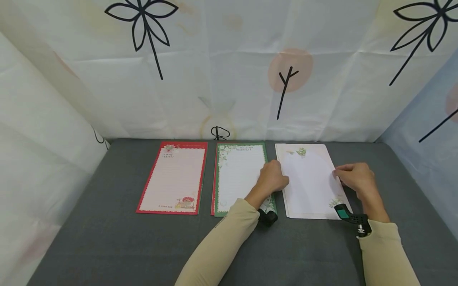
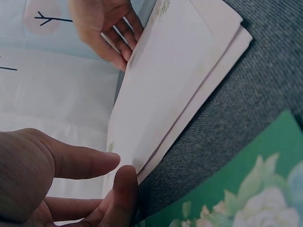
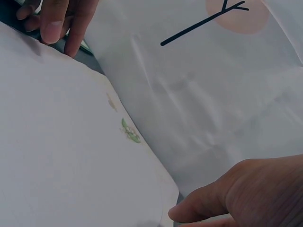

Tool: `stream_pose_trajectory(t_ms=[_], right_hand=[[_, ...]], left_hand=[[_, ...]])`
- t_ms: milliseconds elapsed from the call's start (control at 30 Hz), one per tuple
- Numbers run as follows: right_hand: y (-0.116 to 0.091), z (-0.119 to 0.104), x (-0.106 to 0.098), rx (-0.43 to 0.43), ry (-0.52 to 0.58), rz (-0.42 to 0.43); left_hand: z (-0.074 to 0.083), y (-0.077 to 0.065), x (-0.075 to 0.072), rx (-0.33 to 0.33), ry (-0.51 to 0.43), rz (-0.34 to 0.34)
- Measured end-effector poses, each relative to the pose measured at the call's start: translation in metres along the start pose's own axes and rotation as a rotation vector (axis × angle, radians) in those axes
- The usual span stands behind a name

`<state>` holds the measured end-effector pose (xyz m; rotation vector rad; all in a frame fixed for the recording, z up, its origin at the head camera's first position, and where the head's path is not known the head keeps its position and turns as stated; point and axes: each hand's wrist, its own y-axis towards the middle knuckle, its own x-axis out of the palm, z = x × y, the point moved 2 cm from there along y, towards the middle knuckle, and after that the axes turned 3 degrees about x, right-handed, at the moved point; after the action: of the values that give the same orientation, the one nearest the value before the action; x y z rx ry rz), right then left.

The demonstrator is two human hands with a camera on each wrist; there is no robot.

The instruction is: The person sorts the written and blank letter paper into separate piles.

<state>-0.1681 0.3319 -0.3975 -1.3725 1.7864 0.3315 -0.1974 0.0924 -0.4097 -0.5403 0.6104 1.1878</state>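
A stack of white sheets with small green leaf prints lies at the right, its sheets slightly offset along the left edge. My left hand is at that left edge, thumb and fingertips close together there and partly over the green-bordered sheet. At the opposite edge, my right hand touches the stack with its fingertips. The right wrist view shows the right thumb right at the paper's edge. In the left wrist view, the right hand's fingers extend along the far side.
A red-bordered sheet with a floral corner and a small printed picture lies at the left. A red edge shows beneath the green-bordered sheet. Everything rests on a dark grey cloth-covered table, with a printed white curtain behind it.
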Motion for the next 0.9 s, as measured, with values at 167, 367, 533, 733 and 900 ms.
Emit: stream_pose_trajectory(t_ms=[167,367,533,733,900], right_hand=[[-0.001,0.0,-0.003,-0.022,-0.011,0.02],[-0.003,-0.001,-0.005,-0.052,-0.02,0.078],[-0.006,-0.007,-0.004,-0.065,-0.02,0.106],[-0.01,-0.018,0.004,-0.106,-0.009,0.145],[-0.013,-0.027,0.014,-0.203,-0.005,0.145]], left_hand=[[0.002,-0.002,-0.004,0.043,-0.006,0.014],[0.005,-0.008,-0.017,0.105,-0.06,0.04],[0.0,-0.014,-0.029,0.131,-0.16,0.051],[-0.013,-0.024,-0.046,0.15,-0.238,0.089],[-0.027,-0.033,-0.061,0.143,-0.244,0.129]])
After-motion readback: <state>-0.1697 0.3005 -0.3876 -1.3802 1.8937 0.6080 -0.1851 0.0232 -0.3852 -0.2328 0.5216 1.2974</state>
